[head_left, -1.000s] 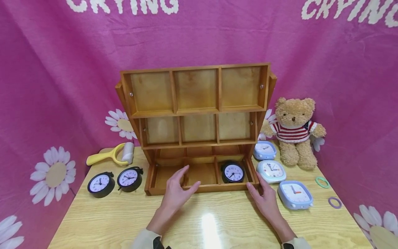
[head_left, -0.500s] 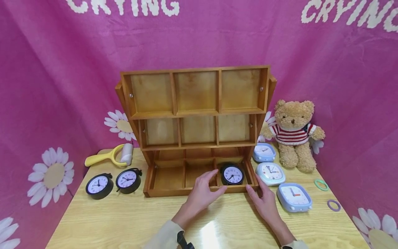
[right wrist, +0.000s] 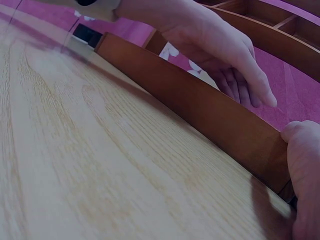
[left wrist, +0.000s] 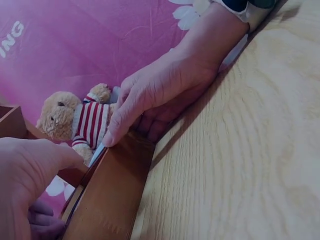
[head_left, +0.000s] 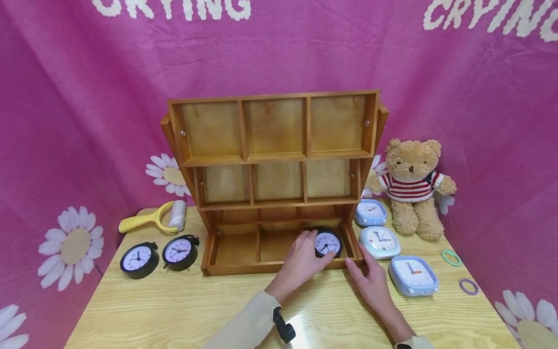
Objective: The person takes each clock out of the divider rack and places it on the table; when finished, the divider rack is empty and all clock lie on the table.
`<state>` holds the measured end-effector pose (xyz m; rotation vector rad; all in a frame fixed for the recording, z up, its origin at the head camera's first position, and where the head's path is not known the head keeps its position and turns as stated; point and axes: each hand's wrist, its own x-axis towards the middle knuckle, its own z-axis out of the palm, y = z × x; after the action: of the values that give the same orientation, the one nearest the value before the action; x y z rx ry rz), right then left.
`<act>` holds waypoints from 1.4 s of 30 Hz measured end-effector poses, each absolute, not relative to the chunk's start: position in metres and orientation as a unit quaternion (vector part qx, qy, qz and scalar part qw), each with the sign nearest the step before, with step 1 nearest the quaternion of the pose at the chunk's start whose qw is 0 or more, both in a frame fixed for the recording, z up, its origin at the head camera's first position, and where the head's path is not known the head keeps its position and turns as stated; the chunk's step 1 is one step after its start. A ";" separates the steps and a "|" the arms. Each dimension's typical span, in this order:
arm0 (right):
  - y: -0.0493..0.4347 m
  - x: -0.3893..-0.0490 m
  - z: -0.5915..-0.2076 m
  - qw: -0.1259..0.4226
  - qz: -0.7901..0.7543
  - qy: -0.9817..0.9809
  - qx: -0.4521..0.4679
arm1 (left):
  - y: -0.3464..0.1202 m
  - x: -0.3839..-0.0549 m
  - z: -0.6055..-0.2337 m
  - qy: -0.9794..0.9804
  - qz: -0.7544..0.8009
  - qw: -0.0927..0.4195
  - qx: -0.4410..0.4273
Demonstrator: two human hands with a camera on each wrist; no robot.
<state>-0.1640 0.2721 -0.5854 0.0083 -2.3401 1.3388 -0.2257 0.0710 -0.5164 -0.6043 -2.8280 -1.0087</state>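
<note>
A black round alarm clock [head_left: 328, 243] sits in the right bottom compartment of a wooden tiered shelf [head_left: 279, 267]. My left hand [head_left: 302, 261] grips this clock, fingers at its upper left rim and thumb across the lower right of its face. In both wrist views the clock is hidden behind the front board. My right hand [head_left: 370, 278] holds the shelf's front right corner, thumb on the front rim and fingers along the outer side. In the left wrist view, the right thumb [left wrist: 112, 135] lies on the board's top edge.
Two black alarm clocks [head_left: 179, 253] and a yellow-handled lint roller [head_left: 148, 221] lie left of the shelf. Three pale blue clocks [head_left: 413, 275] stand on the right, near a teddy bear [head_left: 410, 189]. Green [head_left: 451, 258] and purple rings [head_left: 468, 286] lie at the table's right edge.
My left hand has moved right, from above the middle compartment to the black clock, and its thumb now overlaps the dial. The right hand stays at the shelf's corner.
</note>
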 end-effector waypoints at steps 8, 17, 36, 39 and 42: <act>0.270 -0.162 -0.583 0.229 0.483 -0.845 0.009 | 0.087 -0.231 -0.512 -0.948 -0.263 0.027 -0.180; 0.268 -0.162 -0.583 0.227 0.488 -0.843 0.012 | 0.098 -0.237 -0.507 -0.958 -0.249 -0.004 -0.142; 0.268 -0.162 -0.583 0.228 0.478 -0.848 0.008 | 0.095 -0.240 -0.498 -0.950 -0.268 -0.034 -0.158; 0.269 -0.163 -0.583 0.224 0.480 -0.848 0.006 | 0.095 -0.242 -0.499 -0.947 -0.276 -0.041 -0.157; 0.270 -0.162 -0.583 0.220 0.481 -0.849 0.004 | 0.094 -0.246 -0.502 -0.945 -0.283 -0.042 -0.159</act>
<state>-0.1624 0.2701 -0.5832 0.0106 -2.3474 1.3290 -0.2457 0.0939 -0.5020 -0.5146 -3.0502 -0.9142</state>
